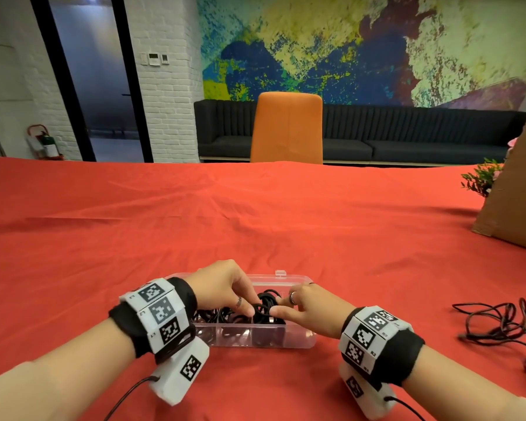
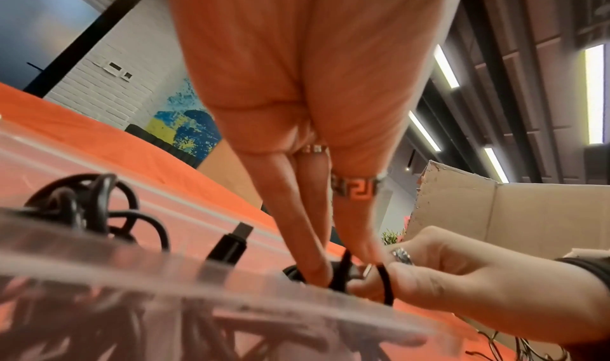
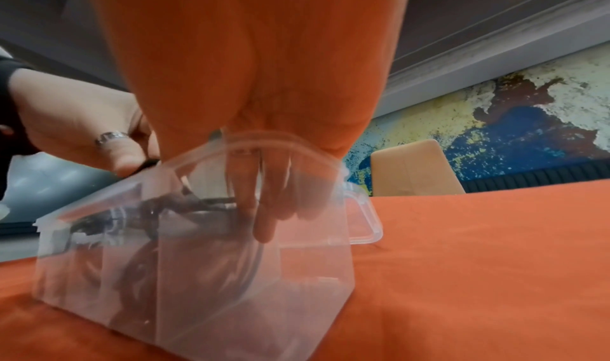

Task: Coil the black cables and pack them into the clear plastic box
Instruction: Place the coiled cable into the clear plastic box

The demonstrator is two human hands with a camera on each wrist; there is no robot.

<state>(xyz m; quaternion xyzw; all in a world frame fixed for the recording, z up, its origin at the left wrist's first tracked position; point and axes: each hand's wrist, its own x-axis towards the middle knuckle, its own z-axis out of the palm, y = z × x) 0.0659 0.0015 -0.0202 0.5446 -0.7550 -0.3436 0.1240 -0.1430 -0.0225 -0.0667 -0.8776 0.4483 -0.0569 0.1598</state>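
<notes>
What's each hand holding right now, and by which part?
One coiled black cable, at the right end of the clear plastic box: left hand pinches the coil's left side, right hand its right side.

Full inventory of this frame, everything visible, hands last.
tablecloth: one, red, fills foreground
clear box: one, transparent, on tablecloth, near edge, lid open
coiled cables: several, black, inside clear box
loose cable: one tangle, black, on tablecloth, right
chair: one, orange, far side
sofa: one, dark, behind chair
cardboard box: one, brown, right edge
plant: one, green, beside cardboard box
fire extinguisher: one, red and green, far left
wrist bands: two, black with white tags
left hand: pinches coiled cables in clear box
right hand: pinches same coiled cables
</notes>
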